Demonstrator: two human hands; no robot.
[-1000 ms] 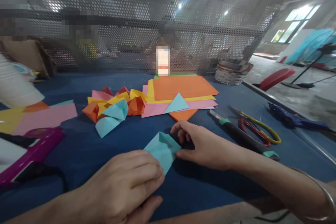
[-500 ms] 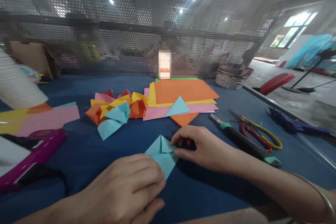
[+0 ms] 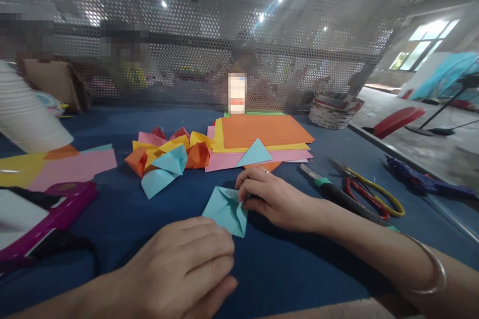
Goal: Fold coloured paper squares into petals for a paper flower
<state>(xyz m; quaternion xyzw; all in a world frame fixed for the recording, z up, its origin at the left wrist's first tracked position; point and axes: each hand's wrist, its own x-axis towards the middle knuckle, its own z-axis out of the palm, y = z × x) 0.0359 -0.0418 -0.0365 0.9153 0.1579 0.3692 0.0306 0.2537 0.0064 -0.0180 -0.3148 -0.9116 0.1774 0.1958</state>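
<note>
A folded light-blue sheet of paper (image 3: 223, 208) lies on the dark blue tabletop between my hands, with creased flaps towards its middle. My right hand (image 3: 266, 194) pinches its right edge between thumb and curled fingers, and a ring shows on one finger. My left hand (image 3: 190, 256) rests palm down over the paper's near left edge. Its fingers lie side by side with the thumb apart, and their undersides are hidden. Just behind, a small blue paper triangle (image 3: 256, 152) lies on a stack of coloured paper (image 3: 267, 131).
Left of the stack sits a cluster of folded paper pieces (image 3: 168, 154). A utility knife (image 3: 337, 194) and scissors (image 3: 368, 194) lie to the right, beyond them a glue gun (image 3: 415, 174). A purple device (image 3: 71, 209) and stacked white cups (image 3: 33, 109) stand left. Behind is a woven basket (image 3: 335, 108).
The blue paper has turned, and its near corner has come out from beside my left fingers. My right hand has shifted slightly left and up, still pinching it. My left hand has barely moved.
</note>
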